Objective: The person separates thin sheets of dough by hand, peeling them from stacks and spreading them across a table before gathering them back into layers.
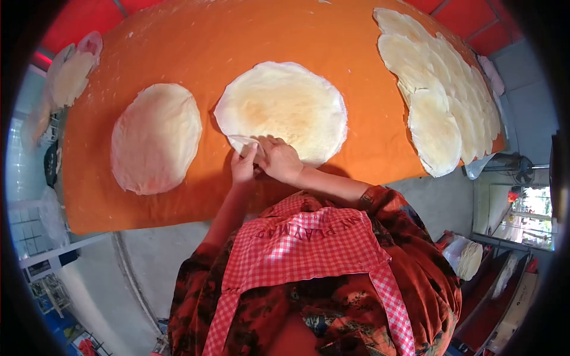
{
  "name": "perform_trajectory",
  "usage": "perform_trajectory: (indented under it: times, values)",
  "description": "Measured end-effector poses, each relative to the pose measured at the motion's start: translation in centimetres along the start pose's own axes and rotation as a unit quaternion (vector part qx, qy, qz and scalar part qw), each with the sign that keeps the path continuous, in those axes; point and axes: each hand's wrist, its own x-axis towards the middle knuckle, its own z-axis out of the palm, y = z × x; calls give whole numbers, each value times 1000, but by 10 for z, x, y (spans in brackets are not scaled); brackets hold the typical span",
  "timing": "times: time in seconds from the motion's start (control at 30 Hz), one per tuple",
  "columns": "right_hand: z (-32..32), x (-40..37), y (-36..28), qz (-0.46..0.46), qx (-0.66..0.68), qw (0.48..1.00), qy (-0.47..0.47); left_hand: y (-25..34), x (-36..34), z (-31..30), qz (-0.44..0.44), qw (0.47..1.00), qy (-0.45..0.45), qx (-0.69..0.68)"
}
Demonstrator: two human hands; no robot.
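A large, thin round flatbread (285, 107) with pale brown patches lies on the orange cloth in front of me. Its near left edge is lifted and folded up. My left hand (244, 164) pinches that edge between thumb and fingers. Right beside it, my right hand (281, 160) has its fingers closed on the same edge, the wrist coming in from the right. Another round flatbread (156, 139), plain and slightly wrinkled, rests flat to the left of my hands.
Many overlapping flatbreads (436, 127) spread along the right side of the orange-covered table (237, 35). A smaller pile (72, 77) sits at the far left edge. Lower right, a stack of round sheets (466, 258) stands near shelving, with a fan (522, 170) behind.
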Motion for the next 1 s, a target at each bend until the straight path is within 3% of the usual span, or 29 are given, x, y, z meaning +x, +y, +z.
perform_trajectory:
  times: [0.17,0.2,0.23,0.27,0.3,0.33,0.4,0.43,0.53,0.6,0.63,0.83,0.87,0.9,0.97,1.0]
  values:
    - [-11,30,7,129,75,988,-31,-2,5,-7,-43,999,23,-12]
    - [-15,37,14,216,256,942,0,-2,8,-11,-56,998,21,-1]
    - [-39,53,26,217,268,939,-6,-7,14,-17,-69,997,11,-12]
    - [-54,72,75,123,306,944,-4,-5,13,-15,-65,998,11,-21]
    - [-95,92,84,84,167,982,12,-3,11,-11,-62,998,12,-30]
    - [-132,116,112,173,304,937,9,-1,7,-8,-60,997,14,-37]
    - [-217,145,147,40,503,863,-18,4,5,-7,-70,997,18,-19]
    - [-255,159,150,39,113,993,25,6,4,-4,-75,997,19,-9]
    - [-337,185,107,78,-117,983,120,11,0,1,-79,997,17,-21]
    - [-390,215,168,91,-152,968,176,8,2,0,-83,996,27,-27]
    - [-406,218,167,107,-169,959,201,7,4,0,-83,996,32,-30]
    - [-448,207,70,72,-193,926,315,4,9,-5,-96,995,22,-33]
    - [-450,205,54,90,-205,927,301,3,9,-5,-97,994,23,-34]
    - [-437,188,21,37,-227,923,308,3,9,-5,-98,994,24,-36]
    - [-409,154,-16,80,-172,952,242,3,8,-7,-100,995,18,-23]
    - [-393,134,-12,0,-192,968,161,4,6,-9,-101,995,12,-9]
